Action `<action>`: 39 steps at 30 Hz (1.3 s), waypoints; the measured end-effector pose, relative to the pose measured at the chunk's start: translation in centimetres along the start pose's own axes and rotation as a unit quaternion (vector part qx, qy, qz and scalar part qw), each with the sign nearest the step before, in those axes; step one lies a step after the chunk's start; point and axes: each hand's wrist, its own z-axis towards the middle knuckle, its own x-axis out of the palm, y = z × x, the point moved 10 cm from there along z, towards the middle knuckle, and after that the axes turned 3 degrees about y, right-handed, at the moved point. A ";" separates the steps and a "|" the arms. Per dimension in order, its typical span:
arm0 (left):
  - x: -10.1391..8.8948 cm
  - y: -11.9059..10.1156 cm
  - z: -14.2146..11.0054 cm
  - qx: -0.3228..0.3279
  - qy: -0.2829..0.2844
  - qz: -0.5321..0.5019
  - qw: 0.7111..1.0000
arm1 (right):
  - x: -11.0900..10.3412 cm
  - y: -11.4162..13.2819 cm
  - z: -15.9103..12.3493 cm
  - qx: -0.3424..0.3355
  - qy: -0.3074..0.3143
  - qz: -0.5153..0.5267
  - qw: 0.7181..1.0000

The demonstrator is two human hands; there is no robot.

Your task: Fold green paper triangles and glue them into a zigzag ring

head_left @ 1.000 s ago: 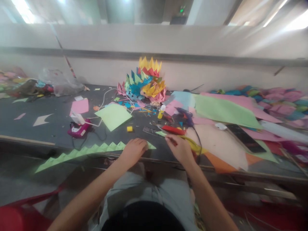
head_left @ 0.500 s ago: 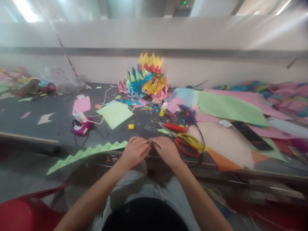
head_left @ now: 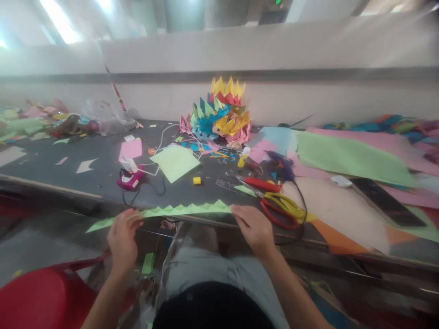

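A long light-green paper strip with a zigzag upper edge (head_left: 187,210) stretches between my hands along the table's front edge. My left hand (head_left: 124,235) is closed around it near its left part, and the tapered end sticks out beyond the fingers. The strip's right end is pinched between the thumb and fingers of my right hand (head_left: 253,228). Just right of that hand lie scissors with red and yellow handles (head_left: 283,208). A small green paper scrap (head_left: 245,189) rests by the blades, and a yellow cap (head_left: 196,181) sits behind the strip.
A colourful folded-paper figure (head_left: 222,116) stands at the back. Near it are a glue stick (head_left: 243,157) and a dark blue glue gun (head_left: 279,164). A pale green sheet (head_left: 176,162), a purple device (head_left: 130,179) and a phone (head_left: 387,201) lie around. A red stool (head_left: 51,297) is below left.
My hands came together at the strip's right end, then my left hand slid left along it. The strip has been lifted and straightened. The camera view has turned slightly left.
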 end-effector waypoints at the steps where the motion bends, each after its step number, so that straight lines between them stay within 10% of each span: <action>1: 0.1 -0.3 0.1 -0.010 -0.004 0.004 1.000 | -0.1 0.2 -0.2 0.001 -0.006 0.006 1.000; 8: 5.1 3.3 -5.0 -0.069 0.253 0.150 0.953 | -0.3 0.9 -0.4 0.014 -0.030 0.042 0.999; 16: 5.2 2.4 -7.5 0.065 0.222 0.233 0.945 | -0.9 0.9 -0.9 0.027 -0.042 0.065 0.997; 22: 5.9 -4.9 -8.4 0.336 0.180 0.305 0.873 | -1.9 1.0 -1.4 0.048 -0.075 0.077 0.993; 28: 11.1 -13.7 -6.1 0.575 0.158 0.262 0.759 | -0.4 1.8 -1.1 0.064 -0.058 0.082 0.993; 33: 16.6 -12.6 -1.5 0.463 0.200 0.359 0.786 | 2.2 1.6 -0.4 0.087 -0.022 0.056 0.994; 39: 16.0 -7.9 -0.6 0.371 0.147 0.499 0.769 | 4.4 -0.3 1.0 0.089 0.063 0.050 0.993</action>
